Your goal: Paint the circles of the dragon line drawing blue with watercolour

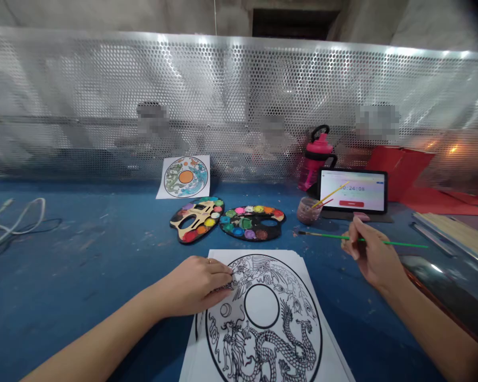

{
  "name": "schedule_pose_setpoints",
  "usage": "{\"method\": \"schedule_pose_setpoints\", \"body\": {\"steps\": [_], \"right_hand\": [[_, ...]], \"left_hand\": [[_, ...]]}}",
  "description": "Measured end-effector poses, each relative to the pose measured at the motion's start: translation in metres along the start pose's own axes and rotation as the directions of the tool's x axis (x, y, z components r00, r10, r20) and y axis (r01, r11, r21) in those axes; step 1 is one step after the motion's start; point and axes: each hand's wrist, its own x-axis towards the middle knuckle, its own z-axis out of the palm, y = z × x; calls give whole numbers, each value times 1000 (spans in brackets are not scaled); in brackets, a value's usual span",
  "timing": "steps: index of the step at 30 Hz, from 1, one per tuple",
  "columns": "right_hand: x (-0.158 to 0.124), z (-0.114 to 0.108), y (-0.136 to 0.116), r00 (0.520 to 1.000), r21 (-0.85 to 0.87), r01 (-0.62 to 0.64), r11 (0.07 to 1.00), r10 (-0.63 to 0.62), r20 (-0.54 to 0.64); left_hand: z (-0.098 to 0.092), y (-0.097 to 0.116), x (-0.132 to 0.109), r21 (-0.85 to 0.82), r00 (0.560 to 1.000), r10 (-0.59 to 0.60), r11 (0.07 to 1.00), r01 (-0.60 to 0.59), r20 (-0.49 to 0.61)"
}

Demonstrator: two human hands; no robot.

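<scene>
My left hand lies on the upper left of a white sheet, its fingers stretched across the paper. A ring shows on one finger. Printed on the sheet is a black outline of a dragon and a bird around a blank circle; more sheets lie underneath. To the right, my right hand pinches a green paintbrush above the table. Its dark bristles point left, apart from the paper. Beyond the sheet lie two paint palettes, a left one and a right one, with wells of many colours.
A jar holding brushes stands before a tablet showing a timer. Behind are a pink bottle and red bag. A coloured picture leans by the perforated metal screen. White cables lie left; a dark glossy object lies right.
</scene>
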Motion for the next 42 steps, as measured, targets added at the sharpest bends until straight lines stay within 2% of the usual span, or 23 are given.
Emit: {"method": "schedule_pose_setpoints", "body": {"steps": [13, 26, 30, 33, 36, 39, 42], "right_hand": [[0, 2, -1, 1000, -4, 3, 1000, -3, -26], [-3, 5, -4, 1000, 11, -1, 1000, 1, -21], [-2, 2, -3, 1000, -8, -5, 1000, 5, -17], [0, 0, -1, 1000, -14, -7, 1000, 7, -4], [0, -1, -1, 1000, -17, 3, 1000, -3, 12], [0, -1, -1, 1000, -9, 22, 1000, -21, 21], [0, 0, -1, 999, 4, 29, 1000, -29, 15]], "left_hand": [[-1, 0, -1, -8, 999, -20, 1000, 20, 42], [0, -1, 0, -20, 999, -21, 1000, 22, 29], [0, -1, 0, -47, 999, -52, 998, 52, -12], [2, -3, 0, -68, 988, -128, 990, 123, -88], [3, -12, -1, -58, 938, -279, 960, 273, -206], [4, -30, -3, -38, 813, -503, 856, 516, -292], [5, -55, -7, 66, 699, -651, 716, 695, -297]]}}
